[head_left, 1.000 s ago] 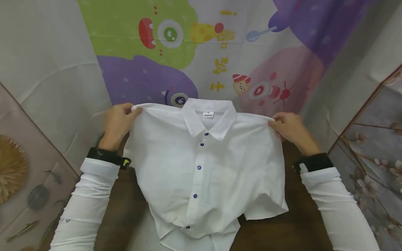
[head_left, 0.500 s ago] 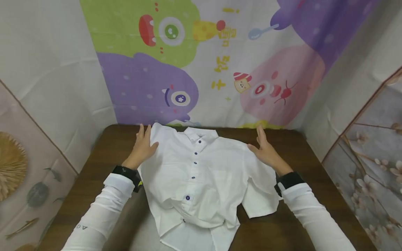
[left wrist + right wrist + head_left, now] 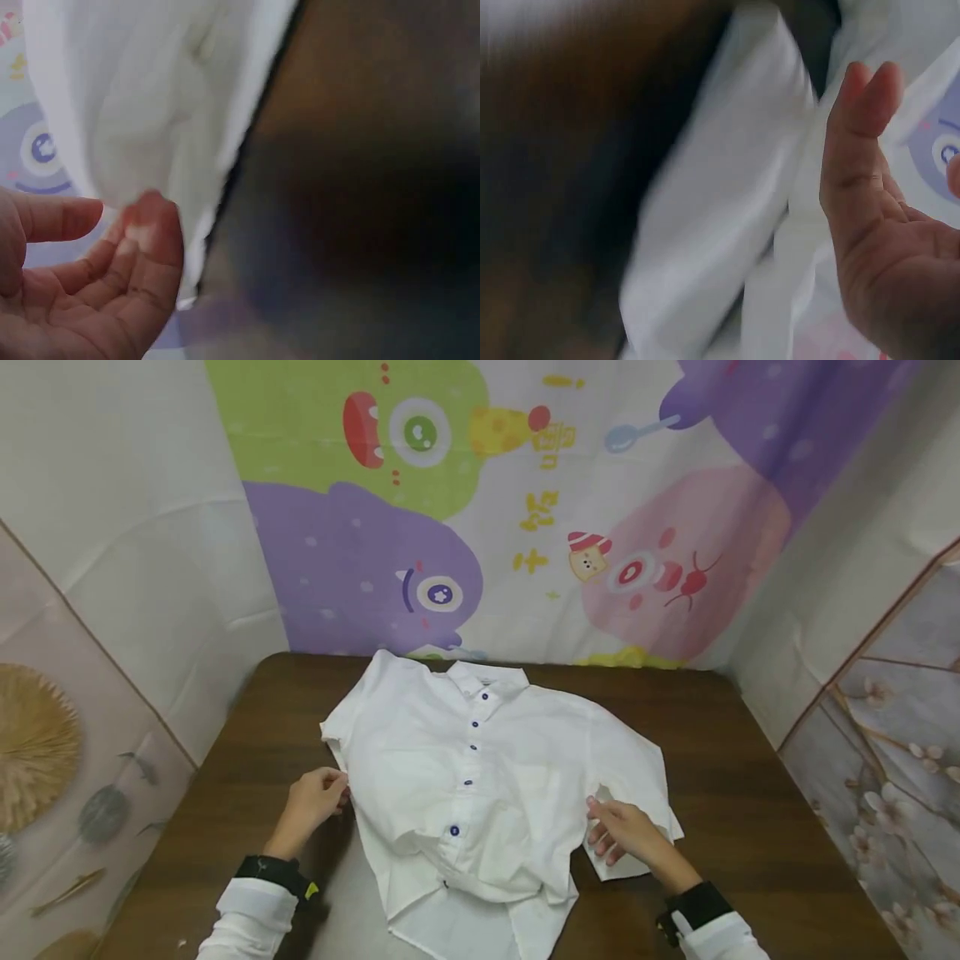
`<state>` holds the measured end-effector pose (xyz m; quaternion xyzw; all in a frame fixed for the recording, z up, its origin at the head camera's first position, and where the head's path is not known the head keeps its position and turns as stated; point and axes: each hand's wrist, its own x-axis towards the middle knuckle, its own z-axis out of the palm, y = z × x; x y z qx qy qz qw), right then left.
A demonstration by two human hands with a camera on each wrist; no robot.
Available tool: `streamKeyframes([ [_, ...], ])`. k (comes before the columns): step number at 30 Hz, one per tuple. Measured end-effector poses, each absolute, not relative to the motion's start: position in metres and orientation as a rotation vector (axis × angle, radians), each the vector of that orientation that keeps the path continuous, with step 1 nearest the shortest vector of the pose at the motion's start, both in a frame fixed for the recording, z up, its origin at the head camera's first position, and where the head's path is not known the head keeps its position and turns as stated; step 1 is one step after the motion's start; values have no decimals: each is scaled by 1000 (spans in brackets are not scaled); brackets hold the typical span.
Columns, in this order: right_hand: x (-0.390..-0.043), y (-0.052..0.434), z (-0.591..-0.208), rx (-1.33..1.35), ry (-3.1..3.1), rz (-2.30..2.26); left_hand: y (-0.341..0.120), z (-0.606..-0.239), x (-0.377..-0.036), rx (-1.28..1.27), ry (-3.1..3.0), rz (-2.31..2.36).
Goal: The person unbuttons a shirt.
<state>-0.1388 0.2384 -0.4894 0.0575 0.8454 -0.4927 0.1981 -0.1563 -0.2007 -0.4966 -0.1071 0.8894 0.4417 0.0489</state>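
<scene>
A white short-sleeved shirt [image 3: 420, 760] with dark blue buttons lies front up, its collar [image 3: 491, 678] toward the far side and its lower front bunched in folds. My left hand [image 3: 311, 802] is at the shirt's left side edge, just below the left sleeve [image 3: 345, 718]. In the left wrist view a gap shows between its thumb and loosely bent fingers [image 3: 154, 232], which are right by the cloth. Over the right sleeve [image 3: 637, 777], near the side seam, hovers my right hand [image 3: 626, 835]. Its fingers [image 3: 855, 157] are loosely bent with nothing between them in the right wrist view.
The shirt lies on a dark brown wooden table [image 3: 742, 827], with a greyish patch [image 3: 348, 902] beside its lower left. Behind the table hangs a curtain [image 3: 517, 610] with cartoon monsters. Patterned panels [image 3: 900, 777] stand on both sides.
Both hands gripped the raised shirt by its shoulders, then let it down onto the table and released it. Since then they have come back toward the body, down along the shirt's sides.
</scene>
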Motion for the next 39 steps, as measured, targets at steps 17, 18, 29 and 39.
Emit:
streamKeyframes([
  [17, -124, 209, -512, 312, 2297, -1481, -177, -525, -173, -670, 2280, 1824],
  [18, -125, 208, -511, 340, 2304, -1498, -178, -525, -173, -683, 2268, 1843],
  [29, -143, 231, -489, 513, 2295, -1791, -176, -505, -173, -661, 2186, 2090],
  [39, -164, 262, -473, 526, 2537, -1563, -194, -488, -174, -481, 2836, 1557],
])
